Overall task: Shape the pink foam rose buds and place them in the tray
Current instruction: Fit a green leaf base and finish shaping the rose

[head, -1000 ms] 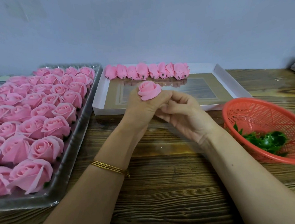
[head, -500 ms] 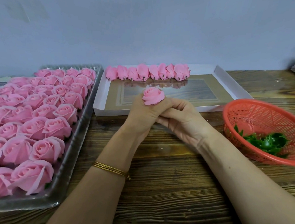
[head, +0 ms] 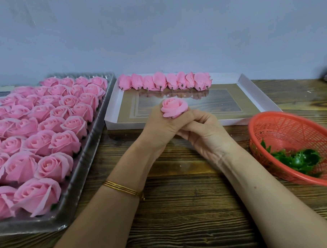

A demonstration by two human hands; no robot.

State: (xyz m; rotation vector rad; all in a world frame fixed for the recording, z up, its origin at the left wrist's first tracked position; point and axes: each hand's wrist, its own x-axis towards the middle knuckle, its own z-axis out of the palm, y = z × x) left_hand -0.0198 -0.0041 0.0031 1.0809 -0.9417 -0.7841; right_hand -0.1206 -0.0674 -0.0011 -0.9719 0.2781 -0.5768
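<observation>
The pink rose bud (head: 174,107) sits face up over the white tray's (head: 121,126) near edge, gripped at its base by the raised left hand (head: 159,128). The right hand (head: 206,133) curls against it, thumb touching the bud; its own hold is hidden.

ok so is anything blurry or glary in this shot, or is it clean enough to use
Head view: the rose is sharp, light soft and even, shadows faint. Head view: the red basket at the right edge is smeared, and the right wrist shows ghosting. Head view: the white tray has a glossy floor that mirrors the row of buds.
</observation>
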